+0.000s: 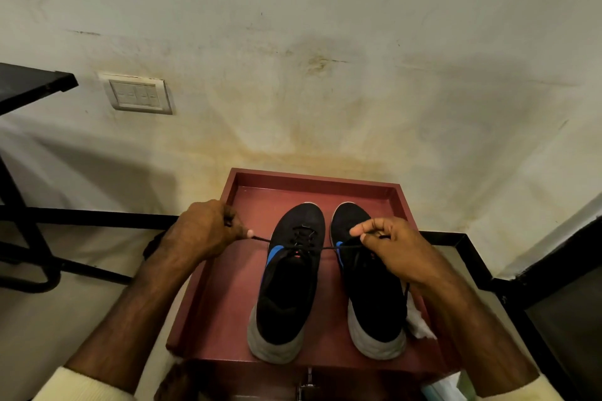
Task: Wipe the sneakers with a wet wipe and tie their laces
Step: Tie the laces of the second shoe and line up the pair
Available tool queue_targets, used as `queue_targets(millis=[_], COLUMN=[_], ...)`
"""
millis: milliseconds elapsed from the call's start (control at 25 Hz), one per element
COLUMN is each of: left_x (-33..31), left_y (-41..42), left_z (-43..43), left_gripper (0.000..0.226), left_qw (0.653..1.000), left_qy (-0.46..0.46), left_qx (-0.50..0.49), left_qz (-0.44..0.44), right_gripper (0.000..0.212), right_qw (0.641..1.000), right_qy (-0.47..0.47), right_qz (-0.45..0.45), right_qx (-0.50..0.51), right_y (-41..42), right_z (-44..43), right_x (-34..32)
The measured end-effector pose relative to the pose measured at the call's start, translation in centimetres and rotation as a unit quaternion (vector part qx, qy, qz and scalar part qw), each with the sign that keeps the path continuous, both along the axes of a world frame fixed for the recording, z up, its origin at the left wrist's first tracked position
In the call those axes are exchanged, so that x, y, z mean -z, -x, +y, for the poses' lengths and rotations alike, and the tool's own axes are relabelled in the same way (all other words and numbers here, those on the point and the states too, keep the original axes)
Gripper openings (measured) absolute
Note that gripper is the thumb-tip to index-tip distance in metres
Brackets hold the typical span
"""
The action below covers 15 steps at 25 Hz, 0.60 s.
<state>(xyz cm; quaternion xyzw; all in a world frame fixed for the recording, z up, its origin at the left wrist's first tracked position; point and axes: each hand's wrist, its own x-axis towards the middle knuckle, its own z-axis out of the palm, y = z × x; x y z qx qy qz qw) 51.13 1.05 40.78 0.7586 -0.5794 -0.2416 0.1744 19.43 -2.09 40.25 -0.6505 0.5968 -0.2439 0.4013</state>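
Note:
Two black sneakers with grey soles and blue side marks stand side by side, toes away from me, on a dark red tray [221, 283]. The left sneaker [290, 283] has its black lace [325, 248] pulled out taut to both sides. My left hand [205, 231] pinches one lace end to the left of the shoe. My right hand [391, 247] pinches the other end above the right sneaker [371, 303], covering its laces. A crumpled white wet wipe [418, 322] lies on the tray beside the right sneaker's heel.
The tray tops a red cabinet with a metal latch [308, 382] against a stained wall. A wipes packet [446, 384] shows at the lower right. Black metal furniture frames stand left [29, 238] and right [488, 270]. A switch plate [138, 94] is on the wall.

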Motion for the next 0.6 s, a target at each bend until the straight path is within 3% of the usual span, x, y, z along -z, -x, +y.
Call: queue_targets(millis=[120, 200, 280, 360, 400, 480, 600], left_x=[0.5, 0.9, 0.9, 1.1, 1.3, 1.9, 2.8], left_y=[0.0, 0.8, 1.7, 2.1, 2.5, 3.5, 3.9], left_z=[0.4, 0.5, 0.6, 0.4, 0.3, 0.1, -0.2], left_gripper=[0.032, 0.035, 0.034, 0.030, 0.029, 0.029, 0.032], left_qw=[0.994, 0.982, 0.977, 0.989, 0.994, 0.994, 0.996], left_qy=[-0.085, -0.105, -0.087, -0.065, -0.065, -0.082, -0.071], left_qx=[0.007, 0.039, 0.050, 0.042, 0.045, 0.065, 0.059], left_qz=[-0.062, -0.149, -0.189, -0.127, -0.080, -0.021, -0.013], right_gripper=[0.021, 0.016, 0.009, 0.017, 0.021, 0.028, 0.037], right_qw=[0.995, 0.985, 0.951, 0.886, 0.876, 0.914, 0.959], right_qy=[-0.022, 0.021, 0.154, 0.299, 0.335, 0.301, 0.182], right_qz=[0.085, 0.157, 0.264, 0.352, 0.346, 0.271, 0.210], right_qx=[-0.049, -0.067, -0.056, -0.025, -0.014, -0.030, -0.046], right_y=[0.1, -0.3, -1.1, -2.2, -2.9, -4.2, -5.3], right_z=[0.6, 1.5, 2.4, 2.9, 3.0, 3.5, 3.6], right_x=[0.2, 0.2, 0.2, 0.1, 0.2, 0.5, 2.7])
